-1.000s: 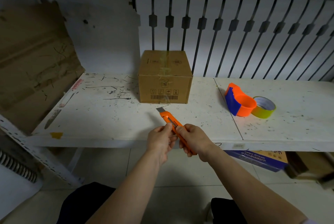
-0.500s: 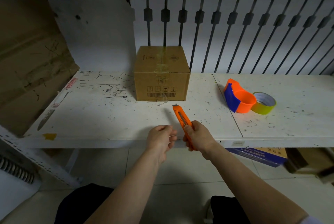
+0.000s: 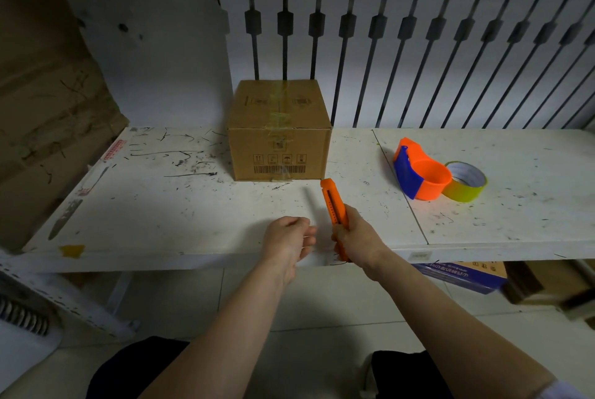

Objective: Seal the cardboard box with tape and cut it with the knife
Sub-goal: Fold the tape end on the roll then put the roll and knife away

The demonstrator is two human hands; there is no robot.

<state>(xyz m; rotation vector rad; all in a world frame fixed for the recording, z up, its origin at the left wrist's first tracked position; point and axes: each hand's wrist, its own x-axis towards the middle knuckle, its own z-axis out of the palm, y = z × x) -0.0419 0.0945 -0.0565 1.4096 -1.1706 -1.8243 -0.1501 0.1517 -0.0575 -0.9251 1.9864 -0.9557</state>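
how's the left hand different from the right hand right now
The right hand grips the orange knife, which points toward the cardboard box; the left hand holds nothing. The left hand's fingers curl loosely, the right hand's are closed tight. Both hang over the table's front edge.

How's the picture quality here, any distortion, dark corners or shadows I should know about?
Head view: wide-angle bending curves the table edge and fans the radiator bars; corners darken; the knife casts a soft shadow to its left; glossy tape on the box glints faintly; lower right edge blurs.
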